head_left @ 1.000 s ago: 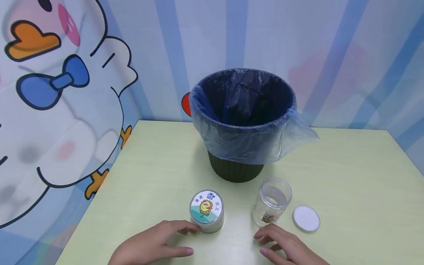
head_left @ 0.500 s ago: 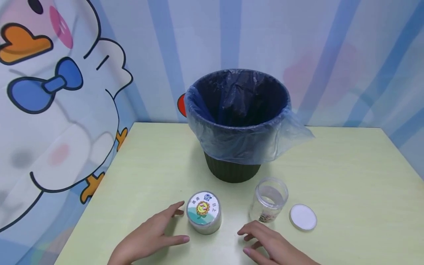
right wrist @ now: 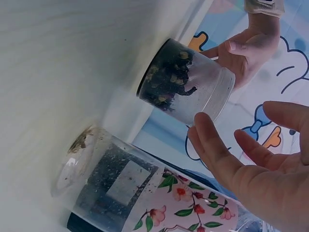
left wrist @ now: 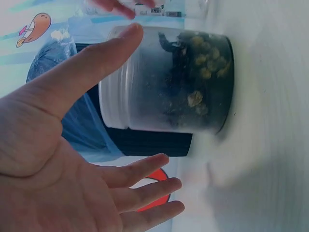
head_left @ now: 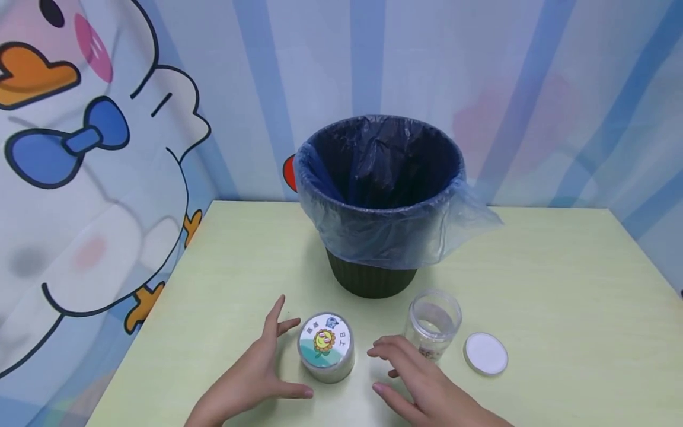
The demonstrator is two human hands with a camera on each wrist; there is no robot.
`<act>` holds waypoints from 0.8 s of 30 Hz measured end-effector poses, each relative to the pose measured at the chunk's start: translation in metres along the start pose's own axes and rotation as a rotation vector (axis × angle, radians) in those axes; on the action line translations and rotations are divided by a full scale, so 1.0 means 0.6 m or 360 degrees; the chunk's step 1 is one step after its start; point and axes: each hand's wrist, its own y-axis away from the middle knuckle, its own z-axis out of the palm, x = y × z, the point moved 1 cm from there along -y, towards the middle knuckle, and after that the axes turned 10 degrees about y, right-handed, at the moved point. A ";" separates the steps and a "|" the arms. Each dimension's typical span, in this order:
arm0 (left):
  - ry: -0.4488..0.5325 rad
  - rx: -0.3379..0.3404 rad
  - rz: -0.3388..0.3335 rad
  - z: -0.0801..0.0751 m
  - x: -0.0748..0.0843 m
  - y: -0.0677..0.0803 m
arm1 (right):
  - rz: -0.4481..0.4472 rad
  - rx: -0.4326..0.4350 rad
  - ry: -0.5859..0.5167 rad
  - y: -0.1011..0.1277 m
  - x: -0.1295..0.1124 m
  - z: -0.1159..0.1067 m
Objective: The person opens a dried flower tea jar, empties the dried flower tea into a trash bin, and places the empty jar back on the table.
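Observation:
A lidded clear jar (head_left: 326, 350) with a cartoon sunflower on top stands on the table. Dark and yellowish dried bits fill its lower part in the left wrist view. My left hand (head_left: 256, 370) is spread at its left side, thumb near the front of the jar and fingers behind. On the other side, my right hand (head_left: 421, 379) hovers with loosely bent fingers, holding nothing. Behind that hand stands a second clear jar (head_left: 434, 320) with its top off, partly covered by the fingers; the right wrist view shows pink flower print (right wrist: 183, 200) on it.
A round white lid (head_left: 485, 354) lies flat to the right of the topless jar. Behind both jars stands a dark ribbed bin (head_left: 372, 279) lined with a blue plastic bag (head_left: 384, 237). A cartoon-printed wall covering (head_left: 256, 118) rises behind the table.
My left hand has spread its fingers wider around the left side of the sunflower-topped jar. My right hand has moved left, away from the topless jar and toward the lidded one.

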 end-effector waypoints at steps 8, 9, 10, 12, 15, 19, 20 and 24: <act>-0.0007 -0.0040 0.0020 0.013 0.001 -0.004 | 0.0140 -0.0103 0.0231 -0.016 -0.013 0.005; 0.0000 -0.0037 0.0023 0.014 0.001 -0.005 | 0.0158 -0.0111 0.0287 -0.018 -0.014 0.006; 0.0007 -0.0033 0.0034 0.015 0.001 -0.006 | 0.0164 -0.0114 0.0334 -0.020 -0.015 0.006; 0.0022 -0.0016 0.0044 0.019 0.001 -0.008 | 0.0168 -0.0114 0.0434 -0.024 -0.016 0.007; 0.0040 0.0025 0.0048 0.026 0.003 -0.013 | 0.0141 -0.0097 0.0528 -0.030 -0.017 0.010; 0.0056 0.0083 0.0053 0.036 0.003 -0.015 | 0.0150 -0.0124 0.0546 -0.037 -0.017 0.015; 0.0057 0.0093 0.0057 0.039 0.003 -0.015 | 0.0141 -0.0123 0.0555 -0.039 -0.017 0.017; 0.0052 0.0108 0.0080 0.044 0.003 -0.015 | 0.0128 -0.0121 0.0579 -0.045 -0.017 0.023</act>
